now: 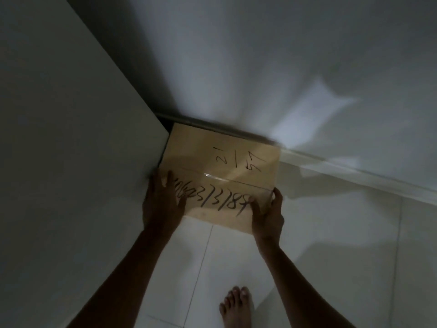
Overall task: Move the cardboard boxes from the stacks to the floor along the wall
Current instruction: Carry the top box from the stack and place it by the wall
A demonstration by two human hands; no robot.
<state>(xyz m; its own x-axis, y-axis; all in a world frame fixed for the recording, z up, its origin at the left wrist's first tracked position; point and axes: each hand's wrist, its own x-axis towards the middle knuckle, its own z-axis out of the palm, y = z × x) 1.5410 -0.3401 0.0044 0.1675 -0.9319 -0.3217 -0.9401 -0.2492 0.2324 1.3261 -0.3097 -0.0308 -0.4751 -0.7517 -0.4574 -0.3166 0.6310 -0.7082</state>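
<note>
— Where is the cardboard box [222,176] right now?

— Tucked into the corner; its far edge runs along the foot of the wall [283,67], and its left edge sits just beside a tall pale panel [71,138] (a cabinet side or a door, I cannot tell which). It looks to be down on the tiled floor [331,245] or very nearly so; the near edge casts little shadow, so I judge it landed or a moment from landing.

— And the hands?

— The left hand [163,204] is spread over the near left corner, fingers lying on the top face across the start of the handwritten number; the right hand [268,217] clasps the near right corner, thumb on top, fingers wrapped round the side. Both are gripping the box; neither has let go.

— Why hold it at the near corners?

— Probably because the far side has to go flush to the wall; hands there would be trapped between cardboard and baseboard. Gripping the near edge lets the person push it home and square it against the panel too.

— Anything else on the box?

— Clear tape along the centre seam, catching the light; more marker figures above it.

— What surrounds it?

— Bare tiles to the right along the wall, room for further boxes in a row; a bare foot [236,306] stands well behind. No stacks in view.
</note>
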